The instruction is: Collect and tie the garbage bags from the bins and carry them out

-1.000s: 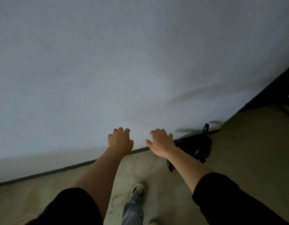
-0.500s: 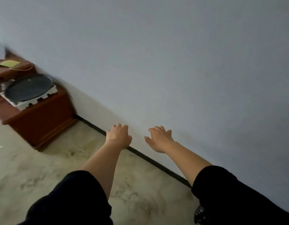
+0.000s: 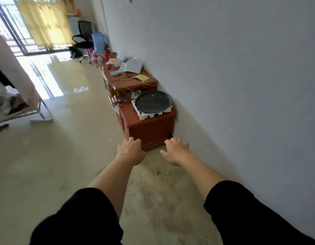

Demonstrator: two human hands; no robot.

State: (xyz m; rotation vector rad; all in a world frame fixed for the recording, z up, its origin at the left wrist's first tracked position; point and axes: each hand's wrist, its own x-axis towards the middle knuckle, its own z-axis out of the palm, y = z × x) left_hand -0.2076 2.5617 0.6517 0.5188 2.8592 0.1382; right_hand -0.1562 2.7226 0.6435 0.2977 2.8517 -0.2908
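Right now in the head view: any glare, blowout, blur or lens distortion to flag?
Head view: the balcony door is blown out to white; its glare streaks the glossy floor; wide-angle distortion tilts and bows the wall; the left hand and right hand are slightly soft-edged; the foreground is dimmer, with no hard shadows.

The person holds both arms stretched out ahead, side by side. The left grip (image 3: pixel 130 151) shows its back, palm down, its fingers loosely curled under and holding nothing. Just to its right and apart from it, the right grip (image 3: pixel 176 152) is also palm down, fingers loosely bent and slightly spread, thumb pointing toward the left grip, empty. Behind each grip a bare forearm runs back into a black sleeve (image 3: pixel 79 218) ending near the elbow
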